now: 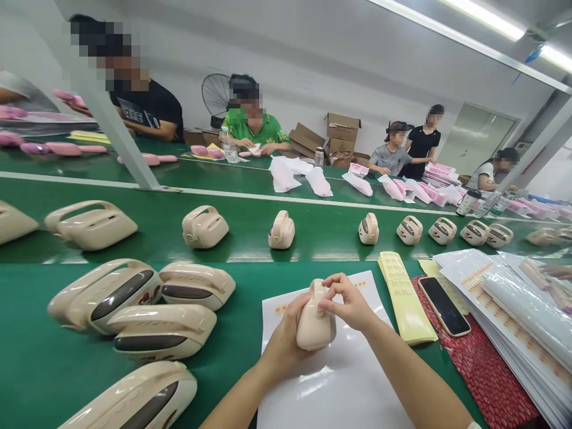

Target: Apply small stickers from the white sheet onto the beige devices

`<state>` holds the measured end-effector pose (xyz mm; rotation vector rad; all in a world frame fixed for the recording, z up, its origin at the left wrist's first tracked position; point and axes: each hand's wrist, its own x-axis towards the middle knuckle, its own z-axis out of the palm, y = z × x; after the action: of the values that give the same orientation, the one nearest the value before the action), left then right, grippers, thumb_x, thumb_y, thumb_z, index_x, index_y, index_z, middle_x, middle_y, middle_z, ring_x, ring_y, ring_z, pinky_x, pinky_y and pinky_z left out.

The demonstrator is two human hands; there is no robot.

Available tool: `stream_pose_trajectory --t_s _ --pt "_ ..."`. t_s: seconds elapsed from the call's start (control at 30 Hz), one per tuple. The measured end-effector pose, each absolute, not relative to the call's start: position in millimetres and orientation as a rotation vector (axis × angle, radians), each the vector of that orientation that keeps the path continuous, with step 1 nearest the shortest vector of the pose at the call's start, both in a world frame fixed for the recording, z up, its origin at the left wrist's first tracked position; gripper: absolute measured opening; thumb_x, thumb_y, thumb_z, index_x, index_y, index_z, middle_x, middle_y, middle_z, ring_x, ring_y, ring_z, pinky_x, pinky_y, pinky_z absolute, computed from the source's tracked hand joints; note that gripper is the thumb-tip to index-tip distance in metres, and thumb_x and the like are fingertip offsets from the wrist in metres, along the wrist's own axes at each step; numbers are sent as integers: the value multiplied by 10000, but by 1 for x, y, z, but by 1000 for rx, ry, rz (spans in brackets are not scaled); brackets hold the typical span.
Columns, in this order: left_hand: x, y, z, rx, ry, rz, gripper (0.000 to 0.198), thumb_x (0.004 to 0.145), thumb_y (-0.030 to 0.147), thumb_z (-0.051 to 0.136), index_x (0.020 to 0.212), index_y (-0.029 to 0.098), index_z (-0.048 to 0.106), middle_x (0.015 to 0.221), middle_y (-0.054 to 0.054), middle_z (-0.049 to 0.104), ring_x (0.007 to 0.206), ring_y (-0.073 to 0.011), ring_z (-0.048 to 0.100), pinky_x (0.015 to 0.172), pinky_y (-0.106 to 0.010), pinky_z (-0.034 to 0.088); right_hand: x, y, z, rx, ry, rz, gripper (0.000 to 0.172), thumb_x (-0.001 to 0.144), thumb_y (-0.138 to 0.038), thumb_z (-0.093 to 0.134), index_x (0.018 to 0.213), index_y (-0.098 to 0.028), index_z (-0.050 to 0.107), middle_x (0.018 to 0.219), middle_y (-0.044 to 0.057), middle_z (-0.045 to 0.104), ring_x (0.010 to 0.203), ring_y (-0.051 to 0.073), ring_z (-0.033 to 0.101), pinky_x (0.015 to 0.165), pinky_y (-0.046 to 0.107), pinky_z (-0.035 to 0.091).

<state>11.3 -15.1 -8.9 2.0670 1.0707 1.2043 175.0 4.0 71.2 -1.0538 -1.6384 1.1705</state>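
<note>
A beige plastic device with a carry handle is held just above a glossy white sheet. My left hand wraps its left side and underside. My right hand touches the right side of the handle, thumb and index finger pinched together; whether something small is between them is hidden. Similar beige devices with dark oval panels lie to the left, one of them nearest the sheet. Right of the sheet lies a yellow strip of stickers.
A phone rests on red bubble wrap beside stacked printed sheets. Behind, a green conveyor belt carries a row of similar devices. Across it, several people work with pink items and white bags. A slanted metal post stands left.
</note>
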Motion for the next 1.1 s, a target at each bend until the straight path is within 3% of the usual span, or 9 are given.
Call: stream_pose_trajectory --t_s 0.37,0.53,0.63,0.73,0.83,0.97,1.1 --pt "15 -14 -6 2059 997 1205 878 581 143 707 1274 304 191 1308 -141 404 1088 -309 508 788 -449 486 179 2 64 -1008 -1797 998 228 753 -377 600 626 -198 539 975 60 445 1001 204 487 862 380 433" --pt "15 -14 -7 2069 982 1245 887 582 155 708 1283 296 182 1288 -143 425 1078 -313 515 786 -442 485 178 0 56 -964 -1918 667 159 805 -278 535 666 -200 534 947 70 480 912 183 535 796 364 488" --pt "16 -14 -8 2073 969 1262 888 585 161 709 1283 295 177 1281 -139 433 1069 -309 524 798 -448 481 180 -4 50 -883 -2025 387 100 836 -236 485 801 -209 575 982 89 506 911 181 549 774 346 508" --pt "17 -13 -6 2058 985 1240 882 594 171 708 1281 296 168 1281 -138 435 1063 -304 532 794 -449 487 188 -8 47 -815 -2157 237 233 844 -253 483 1065 -228 553 1099 116 503 988 198 541 793 344 513" --pt "17 -13 -6 2065 1013 1216 876 599 188 714 1278 296 170 1299 -144 427 1089 -317 520 806 -465 483 195 -8 49 -902 -2172 365 430 822 -323 526 1241 -252 452 1230 127 446 1108 228 490 892 388 468" --pt "16 -14 -7 2110 1001 1225 893 593 153 708 1288 298 165 1314 -149 419 1136 -331 486 840 -483 465 193 -2 53 -1115 -1970 864 647 766 -411 581 1338 -275 312 1374 105 323 1281 250 307 1041 452 296" --pt "16 -14 -7 2136 911 1251 851 618 137 682 1286 305 183 1335 -150 390 1175 -324 452 874 -481 448 180 7 49 -1134 -1685 1289 696 673 -492 630 1275 -267 363 1315 98 370 1181 248 414 990 429 339"
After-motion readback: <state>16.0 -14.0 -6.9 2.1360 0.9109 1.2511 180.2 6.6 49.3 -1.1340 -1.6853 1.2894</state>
